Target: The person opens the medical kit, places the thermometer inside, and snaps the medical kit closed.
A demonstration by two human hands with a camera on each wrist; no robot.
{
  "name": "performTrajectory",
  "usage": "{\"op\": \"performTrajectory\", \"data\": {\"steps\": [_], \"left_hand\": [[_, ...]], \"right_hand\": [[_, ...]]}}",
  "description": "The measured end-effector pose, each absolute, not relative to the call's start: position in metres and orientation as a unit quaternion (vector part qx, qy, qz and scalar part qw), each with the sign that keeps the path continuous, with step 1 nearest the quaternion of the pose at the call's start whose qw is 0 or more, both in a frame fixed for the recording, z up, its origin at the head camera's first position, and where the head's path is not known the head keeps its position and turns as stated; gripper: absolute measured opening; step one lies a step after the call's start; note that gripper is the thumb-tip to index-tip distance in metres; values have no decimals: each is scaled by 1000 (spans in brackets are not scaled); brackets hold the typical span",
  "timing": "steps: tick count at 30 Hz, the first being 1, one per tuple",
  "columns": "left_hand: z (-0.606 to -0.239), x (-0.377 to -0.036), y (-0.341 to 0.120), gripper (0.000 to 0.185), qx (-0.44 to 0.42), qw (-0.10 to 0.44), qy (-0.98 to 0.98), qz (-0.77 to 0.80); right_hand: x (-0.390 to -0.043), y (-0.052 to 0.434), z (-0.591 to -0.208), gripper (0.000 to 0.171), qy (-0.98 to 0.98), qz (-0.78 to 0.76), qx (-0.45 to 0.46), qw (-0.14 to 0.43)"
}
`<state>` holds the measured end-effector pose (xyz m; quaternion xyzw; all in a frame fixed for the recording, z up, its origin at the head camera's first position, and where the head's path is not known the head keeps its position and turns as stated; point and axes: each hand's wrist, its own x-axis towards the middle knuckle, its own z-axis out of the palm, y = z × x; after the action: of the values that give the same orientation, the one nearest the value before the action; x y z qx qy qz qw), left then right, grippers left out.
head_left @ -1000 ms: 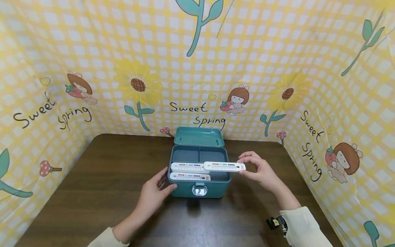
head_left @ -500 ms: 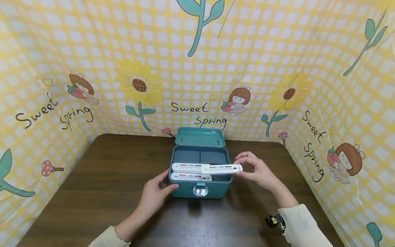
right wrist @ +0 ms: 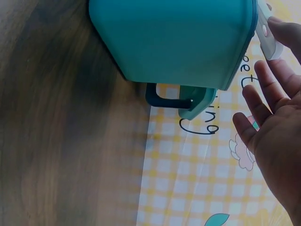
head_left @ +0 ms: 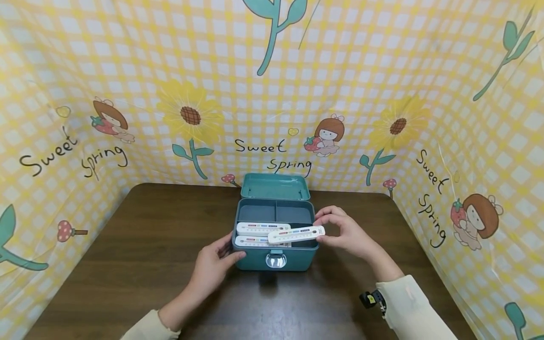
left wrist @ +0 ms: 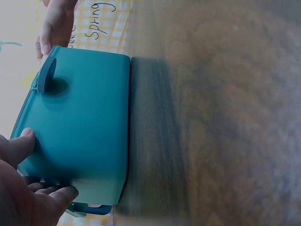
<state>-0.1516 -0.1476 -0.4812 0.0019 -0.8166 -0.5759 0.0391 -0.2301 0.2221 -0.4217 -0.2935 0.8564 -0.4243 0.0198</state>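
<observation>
A teal storage box (head_left: 297, 260) stands with its lid (head_left: 275, 187) swung back. My left hand (head_left: 211, 267) holds its front left corner, thumb at the front rim and fingers against the left side (left wrist: 33, 202). Between thumb and fingertips, my right hand (head_left: 345, 235) pinches the right end of a white strip thermometer (head_left: 296, 234). That thermometer slants slightly over the front compartment, its left end overlapping two similar ones. One thermometer (head_left: 257, 227) lies by the divider, the other (head_left: 250, 242) along the front wall. In the right wrist view the held thermometer (right wrist: 269, 43) juts past the rim.
Two rear compartments (head_left: 257, 212) of the box show bare bottoms. A clear latch (head_left: 276, 260) hangs on its front. The dark wooden table (head_left: 148, 245) is enclosed by a yellow checked cloth (head_left: 255, 94). A black wrist camera (head_left: 370, 299) sits by the right sleeve.
My right hand has moved left and slightly nearer with the thermometer, which now tilts, right end raised in view, and overlaps the front one too. The left hand stays on the box corner.
</observation>
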Motion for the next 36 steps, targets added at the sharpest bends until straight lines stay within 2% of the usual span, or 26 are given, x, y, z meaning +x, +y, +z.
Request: {"op": "performTrajectory", "data": {"steps": [24,36], "left_hand": [[-481,-152,-148,69,11,37,-815,-578],[-480,-151,-148,69,16,40,-818,-574]], "right_hand": [[-228,190,-407,23,898,-303,-318,4],[-230,177,-409,26,894,-298,-335,-3]]}}
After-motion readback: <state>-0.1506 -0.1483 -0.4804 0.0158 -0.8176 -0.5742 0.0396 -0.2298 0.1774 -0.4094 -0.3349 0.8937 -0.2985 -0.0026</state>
